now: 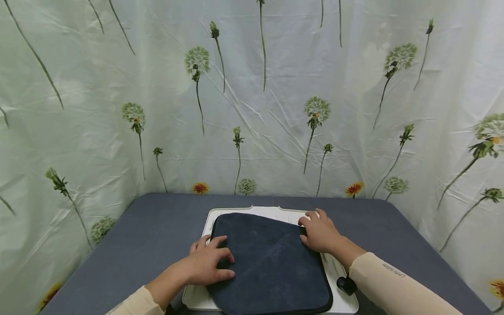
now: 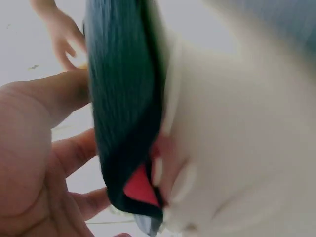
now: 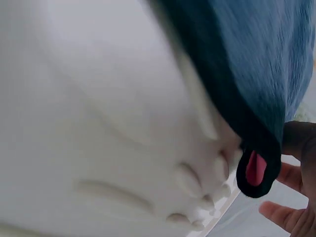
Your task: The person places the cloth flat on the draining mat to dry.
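A dark blue cloth mat (image 1: 267, 262) with black edging lies askew over a white tray (image 1: 257, 211). My left hand (image 1: 206, 262) rests on the mat's left side, fingers spread and thumb lying over the cloth. At the far right corner my right hand (image 1: 320, 232) grips the mat's edge with curled fingers. In the left wrist view the mat's edge (image 2: 126, 108) curls up, baring a red inner side (image 2: 143, 187). The right wrist view has a rolled corner (image 3: 254, 173) beside the fingers. Most of the tray is hidden under the mat.
A grey-covered table (image 1: 157, 236) carries the tray. Behind it hangs a pale curtain (image 1: 252, 109) printed with dandelions. A black camera (image 1: 346, 285) sits at the right wrist, over the tray's right side. Raised oval shapes (image 3: 187, 177) mark the white surface.
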Demonstrator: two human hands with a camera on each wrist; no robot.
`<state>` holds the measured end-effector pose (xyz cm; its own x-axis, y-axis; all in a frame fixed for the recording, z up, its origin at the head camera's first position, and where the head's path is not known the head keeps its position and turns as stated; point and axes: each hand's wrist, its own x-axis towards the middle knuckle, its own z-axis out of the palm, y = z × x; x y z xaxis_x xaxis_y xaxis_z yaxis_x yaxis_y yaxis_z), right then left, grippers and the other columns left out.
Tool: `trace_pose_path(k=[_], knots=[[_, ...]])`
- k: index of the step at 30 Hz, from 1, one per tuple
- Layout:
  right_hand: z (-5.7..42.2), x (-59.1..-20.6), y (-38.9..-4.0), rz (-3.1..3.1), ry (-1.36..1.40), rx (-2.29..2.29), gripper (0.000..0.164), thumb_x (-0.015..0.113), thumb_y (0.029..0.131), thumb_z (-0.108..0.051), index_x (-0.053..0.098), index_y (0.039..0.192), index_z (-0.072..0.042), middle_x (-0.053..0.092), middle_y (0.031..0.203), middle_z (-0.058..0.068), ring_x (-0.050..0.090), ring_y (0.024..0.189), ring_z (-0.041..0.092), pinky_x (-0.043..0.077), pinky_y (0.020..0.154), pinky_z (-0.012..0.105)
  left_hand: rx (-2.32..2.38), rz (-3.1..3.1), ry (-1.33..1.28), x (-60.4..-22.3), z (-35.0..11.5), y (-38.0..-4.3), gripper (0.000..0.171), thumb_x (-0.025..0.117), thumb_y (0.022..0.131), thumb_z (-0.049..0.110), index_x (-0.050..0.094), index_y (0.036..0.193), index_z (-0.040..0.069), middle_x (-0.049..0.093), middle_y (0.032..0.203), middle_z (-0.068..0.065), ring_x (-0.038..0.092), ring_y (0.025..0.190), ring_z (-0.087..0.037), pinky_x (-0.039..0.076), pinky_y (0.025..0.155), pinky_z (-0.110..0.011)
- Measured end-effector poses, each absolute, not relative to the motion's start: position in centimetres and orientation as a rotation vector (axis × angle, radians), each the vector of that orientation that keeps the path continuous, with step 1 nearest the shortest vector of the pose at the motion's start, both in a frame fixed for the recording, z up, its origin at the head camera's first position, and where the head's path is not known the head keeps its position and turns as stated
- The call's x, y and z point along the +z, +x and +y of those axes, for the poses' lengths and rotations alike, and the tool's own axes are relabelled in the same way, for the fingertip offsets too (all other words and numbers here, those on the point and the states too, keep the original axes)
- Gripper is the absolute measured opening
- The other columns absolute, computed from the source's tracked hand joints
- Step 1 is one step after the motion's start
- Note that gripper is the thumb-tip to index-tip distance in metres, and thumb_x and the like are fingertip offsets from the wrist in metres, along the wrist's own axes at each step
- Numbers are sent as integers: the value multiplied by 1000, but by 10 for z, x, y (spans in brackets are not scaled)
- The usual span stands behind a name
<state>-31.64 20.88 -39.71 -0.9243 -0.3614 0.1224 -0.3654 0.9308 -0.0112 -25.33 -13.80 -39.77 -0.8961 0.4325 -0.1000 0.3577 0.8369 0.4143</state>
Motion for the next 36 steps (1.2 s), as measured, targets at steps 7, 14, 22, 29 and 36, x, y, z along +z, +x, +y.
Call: trace_pose_path(k=[7, 14, 22, 29, 36], knots=[[222, -402, -275, -2829, 740, -35, 40, 81, 87, -31, 68, 120, -13, 57, 139, 23, 45, 135, 55, 46, 102, 67, 491, 2962, 474, -400, -123, -318, 16, 70, 95, 43, 71, 100, 28, 48, 154, -14, 29, 144, -56, 24, 111, -75], [235, -410, -237, -2754, 937, -64, 36, 79, 88, -34, 67, 119, -18, 58, 138, 19, 48, 133, 54, 49, 98, 65, 418, 3109, 357, -399, -111, -374, 22, 62, 101, 41, 70, 103, 21, 56, 144, -14, 33, 142, -51, 30, 109, -70], [245, -419, -206, -2704, 1033, -156, 30, 74, 92, -44, 68, 115, -26, 61, 135, 12, 52, 131, 47, 54, 93, 58, 325, 3006, 351, -388, -84, -404, 32, 57, 104, 42, 76, 117, 20, 61, 136, -11, 40, 131, -47, 32, 105, -65], [250, -427, -196, -2664, 1090, -132, 29, 63, 97, -55, 68, 113, -32, 62, 133, 8, 56, 128, 44, 56, 89, 56, 126, 2849, 279, -372, -69, -416, 38, 54, 104, 47, 75, 116, 19, 64, 136, -10, 34, 138, -49, 27, 109, -63], [255, -432, -193, -2690, 1075, -85, 31, 59, 99, -55, 68, 115, -31, 63, 132, 7, 55, 127, 43, 55, 89, 56, 3, 2867, 226, -373, -54, -425, 36, 65, 98, 49, 74, 110, 17, 68, 125, -11, 42, 122, -42, 29, 107, -60]])
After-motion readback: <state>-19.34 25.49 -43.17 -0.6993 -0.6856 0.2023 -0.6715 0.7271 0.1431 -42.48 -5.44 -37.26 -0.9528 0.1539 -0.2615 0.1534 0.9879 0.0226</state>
